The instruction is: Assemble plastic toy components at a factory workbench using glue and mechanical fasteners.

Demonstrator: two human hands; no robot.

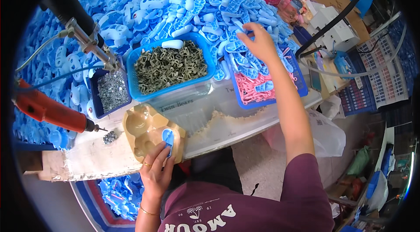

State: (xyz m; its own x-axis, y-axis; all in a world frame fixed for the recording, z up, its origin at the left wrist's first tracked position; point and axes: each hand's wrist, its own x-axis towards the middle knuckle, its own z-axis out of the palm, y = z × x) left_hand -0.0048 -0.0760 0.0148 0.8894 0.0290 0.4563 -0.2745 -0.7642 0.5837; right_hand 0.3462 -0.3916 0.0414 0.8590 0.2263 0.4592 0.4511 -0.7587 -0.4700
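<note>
At the table's front edge a tan moulded holder (140, 122) has rounded hollows. A small blue plastic shell piece (168, 136) lies in its right side, and my left hand (155, 168) presses its fingertips on that piece's lower end. My right hand (261, 45) is stretched out over the heap of blue plastic parts (201, 9). Its thumb and index finger close on a long light-blue plastic piece (239, 25) at the heap's near right side.
A blue tub (132, 92) holds metal clips; a dark tray (97, 107) beside it holds screws. Under my right forearm a blue basket (249, 106) contains pink and blue parts. At left hang a red electric screwdriver (54, 108) and a black-handled tool (72, 9). Loose screws (110, 137) lie nearby.
</note>
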